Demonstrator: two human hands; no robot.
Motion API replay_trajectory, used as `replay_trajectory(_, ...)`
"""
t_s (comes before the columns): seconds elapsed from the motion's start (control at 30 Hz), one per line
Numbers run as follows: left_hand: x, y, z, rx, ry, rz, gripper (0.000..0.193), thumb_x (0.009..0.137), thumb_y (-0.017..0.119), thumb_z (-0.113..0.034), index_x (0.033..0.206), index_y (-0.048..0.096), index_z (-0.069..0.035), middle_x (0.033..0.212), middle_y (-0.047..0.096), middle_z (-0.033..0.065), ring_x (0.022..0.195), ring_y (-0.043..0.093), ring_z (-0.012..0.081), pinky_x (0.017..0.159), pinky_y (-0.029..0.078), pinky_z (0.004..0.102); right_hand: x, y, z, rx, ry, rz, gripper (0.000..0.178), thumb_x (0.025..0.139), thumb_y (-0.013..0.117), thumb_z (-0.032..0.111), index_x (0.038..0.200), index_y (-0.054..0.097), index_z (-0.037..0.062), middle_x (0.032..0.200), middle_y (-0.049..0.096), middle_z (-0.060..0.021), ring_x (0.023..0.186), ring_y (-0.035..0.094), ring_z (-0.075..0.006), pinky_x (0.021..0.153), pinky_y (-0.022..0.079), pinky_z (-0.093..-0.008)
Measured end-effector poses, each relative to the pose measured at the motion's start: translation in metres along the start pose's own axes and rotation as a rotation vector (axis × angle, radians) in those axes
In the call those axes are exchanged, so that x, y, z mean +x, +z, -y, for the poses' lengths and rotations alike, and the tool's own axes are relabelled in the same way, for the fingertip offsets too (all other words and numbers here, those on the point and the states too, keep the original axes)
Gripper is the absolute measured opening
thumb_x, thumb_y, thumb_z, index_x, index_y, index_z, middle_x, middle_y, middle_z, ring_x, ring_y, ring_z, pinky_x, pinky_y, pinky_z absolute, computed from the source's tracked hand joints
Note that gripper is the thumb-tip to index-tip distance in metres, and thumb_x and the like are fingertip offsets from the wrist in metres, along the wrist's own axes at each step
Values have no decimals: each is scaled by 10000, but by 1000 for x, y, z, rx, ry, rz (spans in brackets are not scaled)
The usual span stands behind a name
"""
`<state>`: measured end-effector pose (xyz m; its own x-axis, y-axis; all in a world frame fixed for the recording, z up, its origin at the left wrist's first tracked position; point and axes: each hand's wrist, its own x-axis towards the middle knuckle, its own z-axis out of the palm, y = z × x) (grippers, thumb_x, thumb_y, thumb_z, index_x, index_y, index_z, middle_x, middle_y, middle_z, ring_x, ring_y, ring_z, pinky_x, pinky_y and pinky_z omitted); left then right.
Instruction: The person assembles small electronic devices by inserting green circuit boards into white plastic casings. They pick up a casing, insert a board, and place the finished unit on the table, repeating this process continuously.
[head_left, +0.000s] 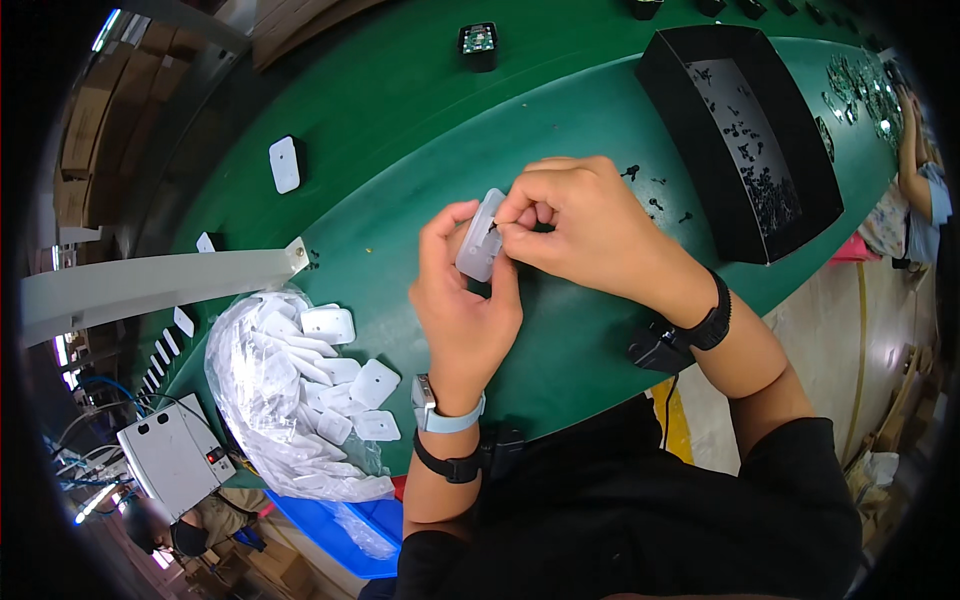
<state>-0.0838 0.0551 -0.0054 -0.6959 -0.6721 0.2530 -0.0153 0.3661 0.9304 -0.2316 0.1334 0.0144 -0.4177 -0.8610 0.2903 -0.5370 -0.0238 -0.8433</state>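
Cover (477, 252) sits in left grip (462, 322); right grip (575, 222) touches it.

You have in your left hand (466, 318) a white plastic cover (477, 250), oblong with rounded corners, which is tilted, its far end leaning rightward. At your right hand's (575, 218) fingertips is a small dark piece (493, 227), its shape unclear.

The held plastic cover (478, 250) is of milky white colour, and the loose covers (375, 383) are white also. The table (580, 340) is green. The box (685, 150) is black with pale grey bottom (733, 97), and the small parts (770, 200) in it are black. The watch strap (452, 423) is light blue, the bin (318, 528) bright blue.
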Motion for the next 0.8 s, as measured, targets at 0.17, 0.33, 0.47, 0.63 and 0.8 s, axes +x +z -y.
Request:
replay_trajectory(0.17, 0, 2, -1, -19, -40, -7, 450, 891, 647, 109, 1303, 485, 22, 1128, 685, 142, 1017, 655, 151, 878, 524, 280, -1, 2, -3, 53, 42, -20, 74, 748, 738, 49, 793, 703, 1, 688, 641, -46, 587, 576, -114, 547, 467, -251)
replay_trajectory(0.33, 0, 0, 4, -210, -157, -13, 439, 886, 642, 116, 1292, 511, 13, 1148, 669, 124, 1011, 652, 147, 864, 528, 275, 3, -3, -2, 243, 252, 31, 120, 756, 745, 15, 864, 700, -10, 762, 664, -22, 684, 597, -90, 574, 487, -229)
replay_trajectory(0.47, 3, -6, -7, -499, -341, 14, 410, 877, 628, 117, 1268, 569, 6, 1154, 668, 102, 1026, 646, 136, 856, 522, 268, 11, -8, -12, 490, 376, 168, 181, 753, 753, -6, 923, 691, -18, 842, 680, -51, 790, 629, -111, 600, 524, -238)
replay_trajectory(0.63, 4, -10, -8, -626, -465, 18, 378, 890, 616, 59, 1265, 584, 27, 1104, 665, 88, 865, 566, 113, 732, 435, 248, 11, -10, -11, 599, 454, 253, 199, 755, 750, -22, 944, 689, -34, 868, 702, -89, 783, 658, -125, 597, 540, -244)
replay_trajectory(0.8, 4, -11, -8, -671, -467, -9, 290, 911, 615, 38, 1201, 621, 41, 1012, 672, 67, 807, 537, 100, 701, 417, 250, 11, -12, -5, 673, 527, 261, 180, 762, 741, -32, 934, 688, -45, 868, 712, -101, 720, 663, -127, 588, 541, -239)
